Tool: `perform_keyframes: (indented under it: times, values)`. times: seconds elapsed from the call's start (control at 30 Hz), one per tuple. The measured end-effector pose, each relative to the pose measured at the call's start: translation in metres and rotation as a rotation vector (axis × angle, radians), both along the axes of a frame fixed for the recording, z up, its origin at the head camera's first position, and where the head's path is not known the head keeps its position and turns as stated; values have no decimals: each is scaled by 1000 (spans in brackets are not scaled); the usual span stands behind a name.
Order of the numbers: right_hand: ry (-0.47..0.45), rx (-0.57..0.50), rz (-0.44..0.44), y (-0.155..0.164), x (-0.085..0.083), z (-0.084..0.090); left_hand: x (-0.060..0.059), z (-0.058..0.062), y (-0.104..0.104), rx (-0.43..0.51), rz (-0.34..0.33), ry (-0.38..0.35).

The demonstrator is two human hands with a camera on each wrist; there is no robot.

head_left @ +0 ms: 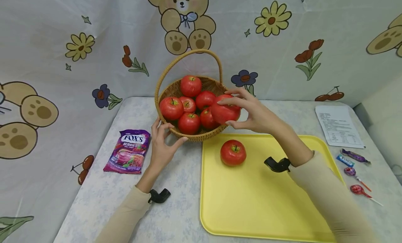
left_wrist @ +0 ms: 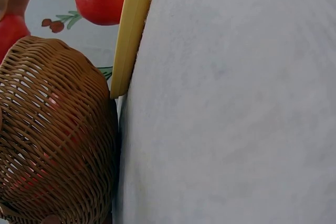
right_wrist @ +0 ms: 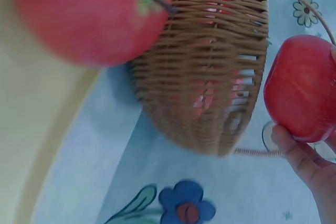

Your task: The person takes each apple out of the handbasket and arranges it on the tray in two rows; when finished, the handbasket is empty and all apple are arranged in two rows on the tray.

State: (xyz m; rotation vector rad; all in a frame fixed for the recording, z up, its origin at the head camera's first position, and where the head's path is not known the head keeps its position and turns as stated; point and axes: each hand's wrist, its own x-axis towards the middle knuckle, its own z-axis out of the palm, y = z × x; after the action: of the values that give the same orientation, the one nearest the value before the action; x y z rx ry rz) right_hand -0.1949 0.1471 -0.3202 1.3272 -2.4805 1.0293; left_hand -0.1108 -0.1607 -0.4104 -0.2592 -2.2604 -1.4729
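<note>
Work looks unfinished: 6 or more apples (head_left: 189, 124) sit in the basket (head_left: 201, 137), left hand (head_left: 163, 145) touching it, fingers spread, right hand (head_left: 259, 113) gripping 1 held apple (head_left: 224, 113) above its rim, 1 loose apple (head_left: 233, 153) on the tray (head_left: 257, 204).

The place looked like a tabletop nook: a pale mottled table (head_left: 182, 176) stood before a creased sheet (head_left: 122, 23) printed with cartoon bears (head_left: 187, 26) and flowers (head_left: 272, 19). Whether it belonged to a home or studio was unclear.
</note>
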Motion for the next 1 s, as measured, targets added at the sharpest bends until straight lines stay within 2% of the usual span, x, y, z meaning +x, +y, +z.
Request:
perform_keyframes:
  times: [0.13,0.33,0.57,0.7,0.87,1.0]
  values:
    - [-3,23,-66,33,17,-10,-1,1,3,-2,-13,-4]
    - [-17,90,-154,74,43,-39,-2,1,5,-18,-22,-7]
    - [-97,158,-199,99,69,-73,-14,-26,-6,-25,8,-20]
    - [-138,203,-192,104,76,-84,-16,-32,-12,-33,35,-12]
    - [-158,228,-185,106,81,-88,-14,-29,-10,-24,42,-16]
    - [-160,231,-176,105,83,-90,-6,-14,-3,-15,29,-5]
